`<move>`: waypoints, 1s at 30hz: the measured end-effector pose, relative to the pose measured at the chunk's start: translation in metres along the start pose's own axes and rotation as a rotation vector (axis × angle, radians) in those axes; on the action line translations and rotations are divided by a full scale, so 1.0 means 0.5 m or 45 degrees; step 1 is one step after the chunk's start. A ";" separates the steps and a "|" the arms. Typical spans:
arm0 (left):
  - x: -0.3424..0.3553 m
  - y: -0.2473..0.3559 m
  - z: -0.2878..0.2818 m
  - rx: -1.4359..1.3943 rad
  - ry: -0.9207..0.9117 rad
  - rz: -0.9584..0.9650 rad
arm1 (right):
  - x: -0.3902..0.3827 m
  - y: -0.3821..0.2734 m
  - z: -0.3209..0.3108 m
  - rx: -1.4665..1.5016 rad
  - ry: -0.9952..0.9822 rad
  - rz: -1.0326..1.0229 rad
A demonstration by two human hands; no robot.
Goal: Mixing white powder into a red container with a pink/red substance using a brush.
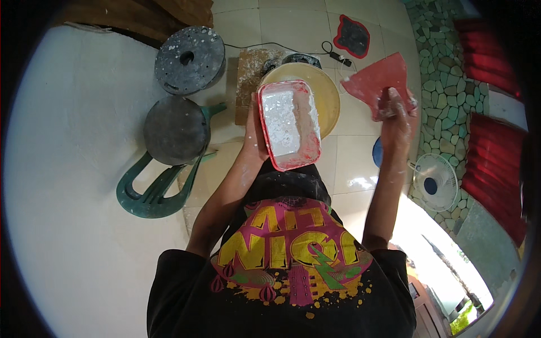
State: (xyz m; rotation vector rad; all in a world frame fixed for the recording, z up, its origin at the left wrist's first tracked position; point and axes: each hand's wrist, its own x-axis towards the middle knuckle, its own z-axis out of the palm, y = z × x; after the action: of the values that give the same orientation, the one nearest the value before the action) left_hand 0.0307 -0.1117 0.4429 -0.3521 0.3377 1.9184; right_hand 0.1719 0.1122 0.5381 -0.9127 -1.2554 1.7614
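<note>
My left hand (256,134) grips the left side of a red rectangular tub (264,135); most of its fingers are hidden behind the wall. Wet white paste (282,121) fills the tub's left part, while smears coat the rest of the inside. Off to the right, my right hand (396,111) is closed round the narrow end of a red flat scraper (378,80). The scraper's broad edge points up and left, apart from the tub. Behind and below the tub is a large round cream basin (329,104), partly covered by it.
At left stand a speckled dark round disc (189,59) and a green plastic chair (158,197) with a dark round lid (176,130) on it. A cable with a black socket strip (338,57) crosses the tiled floor. A white fan (437,180) stands at right, near the stone-patterned wall (434,67).
</note>
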 end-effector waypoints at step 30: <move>0.067 -0.158 0.033 0.404 0.192 0.174 | 0.092 -0.114 0.229 -2.456 -1.913 0.099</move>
State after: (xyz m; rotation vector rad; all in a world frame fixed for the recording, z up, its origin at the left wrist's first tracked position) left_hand 0.0912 -0.0484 0.4394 -0.2681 0.7725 1.9360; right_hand 0.0613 0.1190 0.6170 -0.1079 -4.0309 0.3999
